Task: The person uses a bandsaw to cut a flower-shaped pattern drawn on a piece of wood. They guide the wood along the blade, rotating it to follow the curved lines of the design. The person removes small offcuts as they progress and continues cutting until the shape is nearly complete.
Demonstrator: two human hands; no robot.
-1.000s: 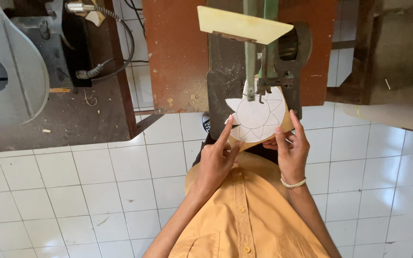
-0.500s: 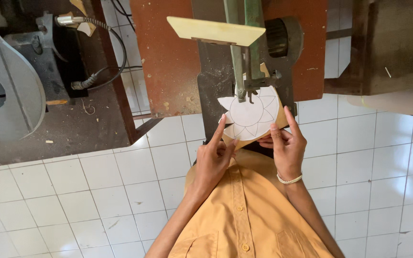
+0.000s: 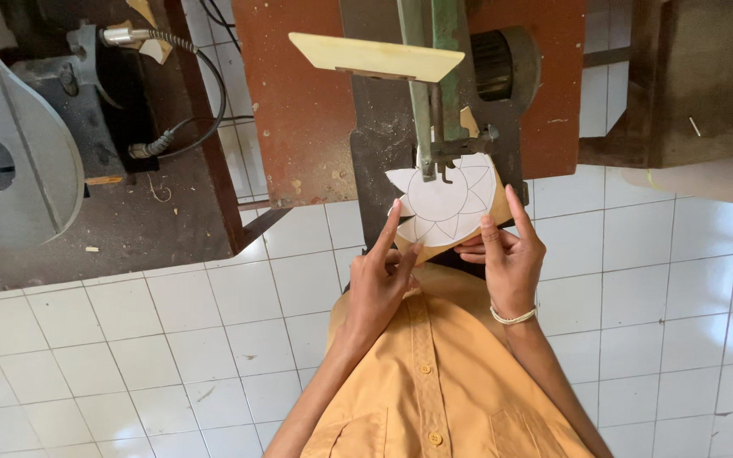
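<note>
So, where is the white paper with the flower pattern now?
In the head view, the flower-pattern paper lies just right of centre on the dark saw table, under the green saw arm. The left hand and right hand hold its near edge.

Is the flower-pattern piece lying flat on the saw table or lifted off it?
Flat: the flower-pattern piece lies on the saw table, both hands pressing its near edge.
</note>
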